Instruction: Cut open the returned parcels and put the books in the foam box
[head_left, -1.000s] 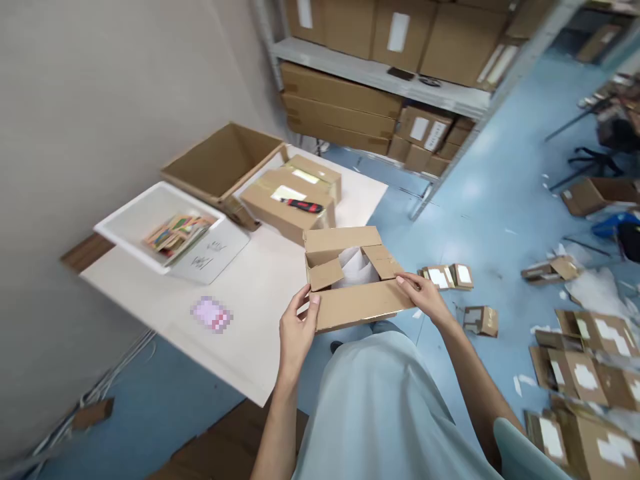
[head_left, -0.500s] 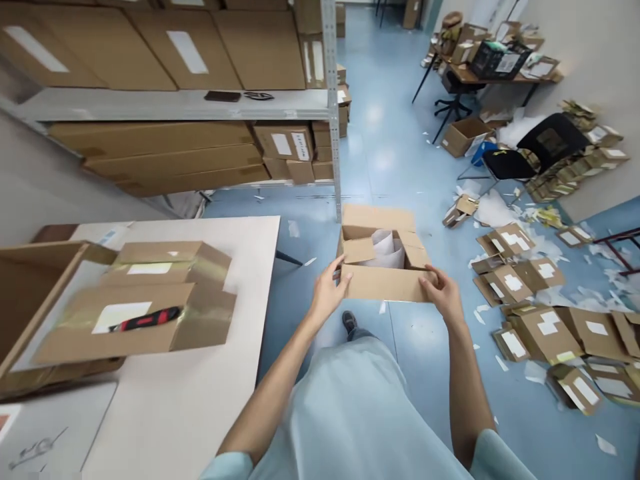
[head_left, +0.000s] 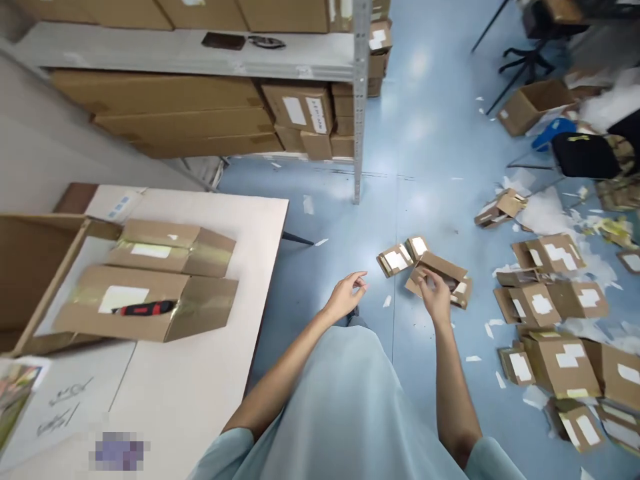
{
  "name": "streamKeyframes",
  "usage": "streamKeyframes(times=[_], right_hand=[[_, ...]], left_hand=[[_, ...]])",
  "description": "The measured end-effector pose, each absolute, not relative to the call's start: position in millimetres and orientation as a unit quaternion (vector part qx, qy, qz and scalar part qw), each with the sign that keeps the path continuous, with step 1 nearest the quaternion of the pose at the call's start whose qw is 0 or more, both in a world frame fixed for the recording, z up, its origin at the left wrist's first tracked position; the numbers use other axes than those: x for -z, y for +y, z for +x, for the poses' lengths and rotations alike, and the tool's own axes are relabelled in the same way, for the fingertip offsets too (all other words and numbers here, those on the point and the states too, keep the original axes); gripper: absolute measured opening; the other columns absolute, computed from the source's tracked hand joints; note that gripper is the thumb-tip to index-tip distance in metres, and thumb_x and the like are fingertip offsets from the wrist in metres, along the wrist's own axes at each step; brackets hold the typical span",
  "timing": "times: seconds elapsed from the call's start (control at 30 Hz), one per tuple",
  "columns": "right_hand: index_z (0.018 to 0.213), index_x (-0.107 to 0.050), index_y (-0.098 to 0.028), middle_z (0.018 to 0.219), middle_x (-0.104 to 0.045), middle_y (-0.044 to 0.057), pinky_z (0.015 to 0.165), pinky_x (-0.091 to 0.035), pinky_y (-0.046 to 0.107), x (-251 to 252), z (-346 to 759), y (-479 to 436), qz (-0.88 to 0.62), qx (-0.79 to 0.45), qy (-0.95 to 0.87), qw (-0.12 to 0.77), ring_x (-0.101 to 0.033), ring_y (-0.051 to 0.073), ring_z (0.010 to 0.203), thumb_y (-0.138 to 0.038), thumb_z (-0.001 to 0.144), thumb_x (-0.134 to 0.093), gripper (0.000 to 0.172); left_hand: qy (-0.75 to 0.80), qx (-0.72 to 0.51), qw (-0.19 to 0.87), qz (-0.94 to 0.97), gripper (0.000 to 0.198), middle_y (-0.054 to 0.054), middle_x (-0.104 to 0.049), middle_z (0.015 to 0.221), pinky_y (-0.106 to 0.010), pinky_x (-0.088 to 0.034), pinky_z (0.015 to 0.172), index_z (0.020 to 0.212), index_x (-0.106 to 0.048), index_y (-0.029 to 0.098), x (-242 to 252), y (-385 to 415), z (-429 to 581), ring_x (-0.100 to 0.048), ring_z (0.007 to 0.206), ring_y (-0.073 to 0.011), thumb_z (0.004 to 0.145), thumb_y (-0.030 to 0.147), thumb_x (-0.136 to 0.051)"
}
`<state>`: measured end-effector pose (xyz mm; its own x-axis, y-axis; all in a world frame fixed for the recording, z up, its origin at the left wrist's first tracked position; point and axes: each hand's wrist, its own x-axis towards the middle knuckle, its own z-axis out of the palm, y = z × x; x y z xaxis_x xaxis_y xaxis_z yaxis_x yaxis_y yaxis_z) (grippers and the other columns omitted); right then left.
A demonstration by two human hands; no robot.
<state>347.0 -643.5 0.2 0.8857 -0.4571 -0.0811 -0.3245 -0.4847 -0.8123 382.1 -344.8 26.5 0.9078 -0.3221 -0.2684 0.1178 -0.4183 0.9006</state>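
Observation:
My left hand (head_left: 346,295) hangs in front of my body with its fingers loosely curved and apart, holding nothing. Below my right hand (head_left: 435,293) lies an open cardboard box (head_left: 445,265), its flaps spread, tilted and looking small against the floor. The right fingers overlap the box's near side in view, parted and seemingly not gripping it. Beside that box are small flattened cardboard pieces with white labels (head_left: 395,258). What is inside the open box is mostly hidden.
On the left, a white table (head_left: 215,373) bears taped cartons (head_left: 125,300) with a red-black box cutter (head_left: 145,309) on top. A metal shelf post (head_left: 358,100) stands ahead. Discarded cartons (head_left: 560,363) and paper scraps litter the floor at right, near a black chair (head_left: 583,157).
Both hands held the open box before; now it is away from them, lower and to the right. My hands have come apart from its sides, and the view has tilted downward.

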Motion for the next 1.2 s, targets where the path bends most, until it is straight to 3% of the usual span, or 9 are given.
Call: streamKeyframes(times=[0.27,0.53,0.7,0.9,1.07,1.2], right_hand=[[0.124,-0.082,-0.021,0.136,-0.082,0.020,0.122,-0.053,0.058,15.3,435.4,-481.0,-0.857,-0.143,-0.044,0.493,-0.075,0.037,0.134,-0.071,0.096,-0.057,0.063],[0.128,-0.081,-0.023,0.140,-0.081,0.016,0.122,-0.054,0.053,-4.8,455.5,-291.7,-0.801,-0.268,-0.299,0.444,-0.074,0.035,0.135,-0.064,0.102,-0.060,0.054],[0.133,-0.080,-0.021,0.139,-0.081,0.016,0.117,-0.057,0.049,-28.8,438.3,-164.3,-0.773,-0.263,-0.416,0.400,-0.075,0.033,0.129,-0.054,0.105,-0.060,0.047],[0.137,-0.078,-0.017,0.138,-0.078,0.019,0.119,-0.052,0.050,-36.4,416.0,-25.5,-0.791,-0.181,-0.493,0.314,-0.068,0.036,0.129,-0.039,0.104,-0.068,0.041],[0.137,-0.076,-0.011,0.134,-0.076,0.024,0.115,-0.050,0.053,-28.0,403.8,24.7,-0.834,-0.130,-0.477,0.247,-0.062,0.040,0.127,-0.030,0.102,-0.068,0.041],[0.139,-0.076,-0.011,0.129,-0.077,0.024,0.116,-0.049,0.054,-28.3,422.3,28.7,-0.821,-0.111,-0.497,0.258,-0.062,0.039,0.122,-0.030,0.104,-0.063,0.042]], left_hand=[[0.147,0.088,0.598,0.783,0.044,-0.004,-0.077,0.098,-0.040,-0.061,0.110,0.138,-0.075,0.020,-41.4,-250.0,345.3,-0.077,0.100,-0.0217,0.100,0.041,-0.070],[0.354,-0.154,0.590,0.709,0.051,0.003,-0.062,0.082,-0.036,-0.059,0.098,0.131,-0.076,0.020,-52.2,-121.0,264.9,-0.068,0.082,-0.0177,0.097,0.057,-0.070],[0.448,-0.264,0.579,0.628,0.048,0.002,-0.065,0.081,-0.033,-0.058,0.087,0.125,-0.076,0.020,-39.9,-45.5,206.4,-0.071,0.081,-0.0183,0.092,0.055,-0.071],[0.477,-0.302,0.577,0.590,0.040,-0.004,-0.077,0.100,-0.035,-0.060,0.091,0.128,-0.075,0.020,-29.4,28.6,178.3,-0.077,0.089,-0.0187,0.090,0.030,-0.065],[0.460,-0.281,0.586,0.605,0.043,-0.010,-0.081,0.121,-0.037,-0.062,0.095,0.133,-0.075,0.020,-28.4,63.6,172.5,-0.078,0.098,-0.0202,0.092,0.022,-0.062],[0.465,-0.271,0.589,0.603,0.039,-0.012,-0.081,0.126,-0.039,-0.062,0.097,0.132,-0.075,0.020,-25.4,76.5,178.6,-0.077,0.097,-0.0204,0.095,0.023,-0.063]])
